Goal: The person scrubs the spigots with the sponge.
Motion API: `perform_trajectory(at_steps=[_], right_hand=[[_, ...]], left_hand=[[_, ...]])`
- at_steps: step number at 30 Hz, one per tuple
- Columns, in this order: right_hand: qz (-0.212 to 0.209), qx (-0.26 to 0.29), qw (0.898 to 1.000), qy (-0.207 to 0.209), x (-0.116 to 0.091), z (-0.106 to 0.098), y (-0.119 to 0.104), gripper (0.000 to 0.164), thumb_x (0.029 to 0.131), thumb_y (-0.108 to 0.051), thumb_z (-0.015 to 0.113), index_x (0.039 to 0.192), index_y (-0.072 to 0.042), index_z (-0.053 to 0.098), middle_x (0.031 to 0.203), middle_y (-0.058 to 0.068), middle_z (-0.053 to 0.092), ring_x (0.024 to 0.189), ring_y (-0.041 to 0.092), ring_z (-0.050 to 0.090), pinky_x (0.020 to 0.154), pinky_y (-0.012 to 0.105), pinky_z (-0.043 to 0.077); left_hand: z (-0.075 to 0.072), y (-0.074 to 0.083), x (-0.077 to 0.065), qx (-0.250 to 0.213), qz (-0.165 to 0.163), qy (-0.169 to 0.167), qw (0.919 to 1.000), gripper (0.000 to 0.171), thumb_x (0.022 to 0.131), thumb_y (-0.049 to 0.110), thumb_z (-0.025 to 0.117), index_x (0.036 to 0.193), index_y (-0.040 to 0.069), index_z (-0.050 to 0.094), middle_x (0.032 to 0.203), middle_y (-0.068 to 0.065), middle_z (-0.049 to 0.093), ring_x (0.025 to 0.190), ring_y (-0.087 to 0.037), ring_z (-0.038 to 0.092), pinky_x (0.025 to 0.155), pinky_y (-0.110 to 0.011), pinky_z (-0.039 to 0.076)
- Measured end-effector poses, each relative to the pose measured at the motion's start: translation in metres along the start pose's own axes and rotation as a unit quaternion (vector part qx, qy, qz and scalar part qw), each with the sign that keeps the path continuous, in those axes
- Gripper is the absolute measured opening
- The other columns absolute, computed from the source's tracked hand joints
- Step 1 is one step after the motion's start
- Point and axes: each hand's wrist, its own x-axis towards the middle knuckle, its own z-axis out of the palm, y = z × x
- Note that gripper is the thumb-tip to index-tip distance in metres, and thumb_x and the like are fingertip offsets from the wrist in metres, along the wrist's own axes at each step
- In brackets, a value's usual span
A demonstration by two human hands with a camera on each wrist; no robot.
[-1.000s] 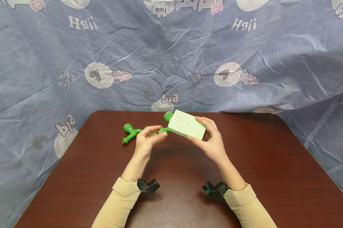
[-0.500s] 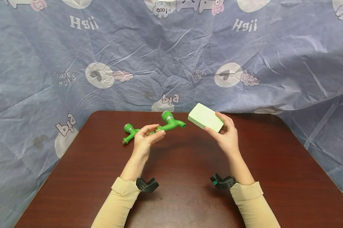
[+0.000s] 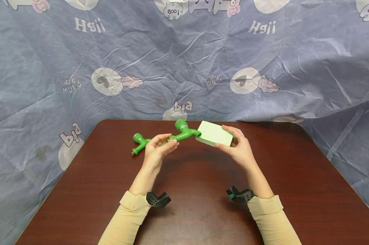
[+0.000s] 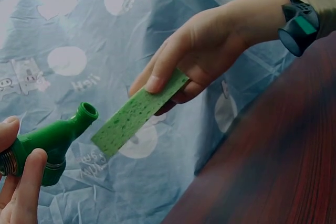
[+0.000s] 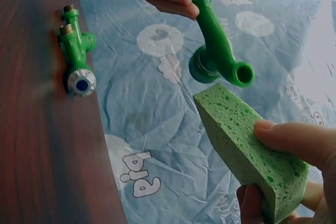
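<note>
My left hand [image 3: 156,149] pinches a green plastic tap [image 3: 184,133] by its brass threaded end, above the table. The tap's knob points up and its spout [image 4: 86,113] faces right. My right hand [image 3: 241,146] grips a pale green sponge [image 3: 214,133] by its right end, between thumb and fingers. The sponge's left end is close to the spout; a small gap shows between them in the left wrist view. Its pores show plainly in the right wrist view, where the sponge [image 5: 247,140] lies below the spout.
Behind my left hand, another green tap [image 3: 139,144] lies on the dark wooden table [image 3: 190,190]. Two brass ends show there in the right wrist view, so a further tap [image 5: 75,45] may lie with it. A printed blue cloth [image 3: 184,68] hangs behind the table.
The sponge first covered the tap's spout, then moved right and up, away from it. Now my right hand has brought it back left and down beside the spout. My left hand has barely moved.
</note>
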Motion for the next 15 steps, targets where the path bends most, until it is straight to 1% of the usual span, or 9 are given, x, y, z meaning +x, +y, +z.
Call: perform_trajectory(at_steps=[2, 6, 9, 15], right_hand=[[-0.001, -0.004, 1.000, -0.014, -0.001, 0.003, -0.003, 0.063, 0.074, 0.009, 0.073, 0.131, 0.010, 0.047, 0.131, 0.022, 0.040, 0.093, 0.012, 0.052, 0.073, 0.012, 0.048], [0.008, 0.003, 1.000, -0.026, 0.001, 0.006, 0.005, 0.064, 0.074, 0.007, 0.075, 0.132, 0.006, 0.048, 0.132, 0.018, 0.041, 0.092, 0.009, 0.054, 0.073, 0.012, 0.049], [0.009, 0.013, 1.000, -0.023, 0.003, 0.006, 0.015, 0.065, 0.073, 0.005, 0.077, 0.133, 0.002, 0.049, 0.132, 0.014, 0.041, 0.093, 0.010, 0.054, 0.073, 0.013, 0.049], [-0.007, 0.024, 1.000, -0.012, 0.002, 0.006, 0.016, 0.066, 0.072, 0.006, 0.078, 0.132, 0.001, 0.051, 0.131, 0.013, 0.042, 0.092, 0.012, 0.055, 0.071, 0.013, 0.050]], left_hand=[[0.000, 0.000, 0.000, 0.003, -0.002, 0.000, 1.0000, 0.030, 0.078, -0.018, 0.061, 0.095, 0.007, 0.068, 0.085, -0.009, 0.063, 0.074, -0.024, 0.070, 0.073, -0.034, 0.057], [0.000, -0.001, 0.000, 0.013, -0.006, -0.002, 0.9999, 0.031, 0.079, -0.016, 0.062, 0.095, 0.010, 0.069, 0.088, -0.010, 0.063, 0.075, -0.023, 0.070, 0.074, -0.034, 0.057], [-0.001, -0.001, 0.001, 0.022, -0.003, -0.002, 0.9997, 0.032, 0.080, -0.014, 0.063, 0.099, 0.010, 0.069, 0.089, -0.010, 0.062, 0.076, -0.022, 0.069, 0.076, -0.034, 0.057], [-0.002, -0.003, 0.000, 0.022, 0.010, -0.016, 0.9996, 0.034, 0.079, -0.018, 0.062, 0.099, 0.009, 0.070, 0.092, -0.008, 0.065, 0.076, -0.023, 0.069, 0.076, -0.036, 0.056]])
